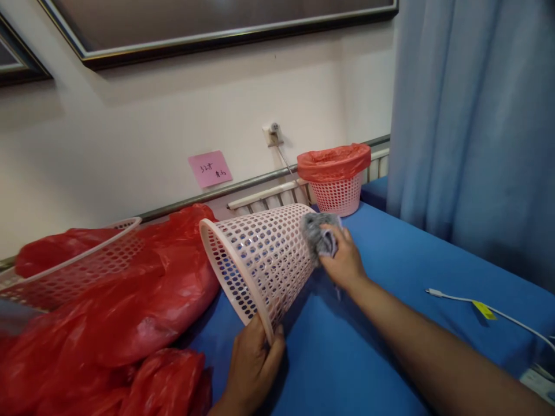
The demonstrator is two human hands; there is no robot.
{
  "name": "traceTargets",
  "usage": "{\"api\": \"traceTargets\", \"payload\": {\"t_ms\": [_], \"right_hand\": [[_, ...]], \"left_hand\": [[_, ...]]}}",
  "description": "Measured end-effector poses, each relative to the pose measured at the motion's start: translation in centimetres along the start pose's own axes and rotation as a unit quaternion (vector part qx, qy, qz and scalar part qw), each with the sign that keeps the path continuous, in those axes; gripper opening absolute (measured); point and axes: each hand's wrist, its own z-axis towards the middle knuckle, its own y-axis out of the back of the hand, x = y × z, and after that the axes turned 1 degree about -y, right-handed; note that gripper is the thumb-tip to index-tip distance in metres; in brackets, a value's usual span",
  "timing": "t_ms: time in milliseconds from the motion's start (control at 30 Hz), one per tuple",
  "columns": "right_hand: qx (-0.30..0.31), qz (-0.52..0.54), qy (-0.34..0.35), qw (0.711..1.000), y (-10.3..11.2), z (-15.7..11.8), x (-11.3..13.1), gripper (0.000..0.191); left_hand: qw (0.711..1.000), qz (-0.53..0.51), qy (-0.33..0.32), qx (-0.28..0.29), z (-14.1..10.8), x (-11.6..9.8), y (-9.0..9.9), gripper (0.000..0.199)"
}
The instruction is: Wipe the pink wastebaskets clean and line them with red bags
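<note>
A large dark-framed picture (238, 43) hangs on the white wall (143, 127), with the corner of a second frame (28, 60) at upper left. Below them are a pink paper note (210, 169) bearing handwriting and a wall socket (273, 137) with a cord (285, 162) running down from it. A perforated pink bin (336, 197) stands upright near the wall, a red plastic liner (333, 164) folded over its rim. Crumpled red plastic bags (143, 300) heap up at left, beside another perforated basket (97, 258). A blue curtain (472, 115) hangs at right; a white cable (515, 320) with a yellow tag (484, 310) lies on the blue surface (403, 248).

Pale wall (173, 110) — blue curtain (472, 127) — large dark frame (236, 38), probably picture's.
</note>
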Motion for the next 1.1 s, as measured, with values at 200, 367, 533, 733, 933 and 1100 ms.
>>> {"api": "traceTargets", "payload": {"t_ms": [200, 367, 533, 733, 933, 1100], "right_hand": [[-0.063, 0.007, -0.132, 0.989, -0.6, 2.8, -2.7, 0.042], [0.071, 0.116, 0.204, 0.969, -0.3, -4.2, 3.7, 0.062], [0.108, 0.152, 0.363, 0.913, 0.1, -6.9, 5.5, 0.068], [-0.058, 0.086, -0.051, 0.993, -0.3, 1.1, -0.4, 0.048], [-0.056, 0.159, -0.011, 0.986, 0.5, 0.2, 1.5, 0.052], [0.139, 0.175, 0.293, 0.93, 0.9, -4.6, 5.3, 0.063]], "left_hand": [[1.0, 0.016, -0.01, 0.022, 0.0, 0.4, 0.0, 0.034], [1.0, -0.003, 0.007, 0.019, 0.0, 1.1, 0.1, 0.035], [0.998, -0.046, 0.003, 0.037, -0.2, 1.7, -0.3, 0.025], [0.997, -0.018, 0.022, 0.076, 0.4, 1.4, -0.1, 0.033], [0.992, -0.036, 0.002, 0.123, 0.3, 1.0, -0.6, 0.039], [0.99, -0.126, 0.046, -0.033, -1.6, 1.5, -1.3, 0.052]]}}
